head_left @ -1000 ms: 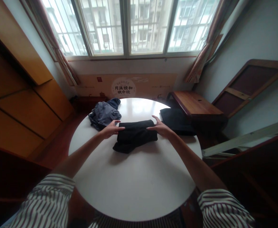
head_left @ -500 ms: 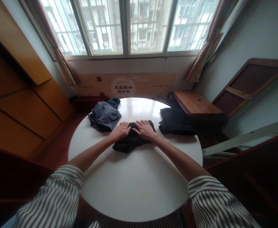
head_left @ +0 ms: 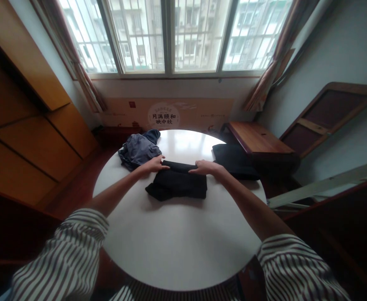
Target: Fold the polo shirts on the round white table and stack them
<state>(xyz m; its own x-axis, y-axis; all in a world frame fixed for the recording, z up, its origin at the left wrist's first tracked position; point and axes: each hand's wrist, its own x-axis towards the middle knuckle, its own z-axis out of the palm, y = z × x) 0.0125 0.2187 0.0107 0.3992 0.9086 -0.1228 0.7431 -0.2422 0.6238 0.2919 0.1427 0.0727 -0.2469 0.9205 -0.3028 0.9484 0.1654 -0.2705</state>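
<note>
A folded black garment (head_left: pixel 180 186) lies flat at the middle of the round white table (head_left: pixel 177 238); its exact kind I cannot tell. My left hand (head_left: pixel 155 164) pinches the far left corner of the cloth between thumb and fingers. At the far right corner, my right hand (head_left: pixel 205 167) grips the same far edge, which is slightly raised as a narrow fold. Crumpled grey-blue clothing (head_left: pixel 139 149) lies just beyond my left hand. To the right of my right hand rests a folded stack of black cloth (head_left: pixel 235 162).
A wooden bench (head_left: pixel 258 136) stands behind the table on the right. Wooden cabinets (head_left: pixel 42 138) line the left side. A barred window (head_left: pixel 171 37) and a printed banner (head_left: pixel 199 113) are at the back. A pale metal rail (head_left: pixel 321 190) runs close to the table's right side.
Both hands have gone from lying flat on the black garment to gripping its far edge, moving apart. More of the garment's top now shows, and its far edge is lifted.
</note>
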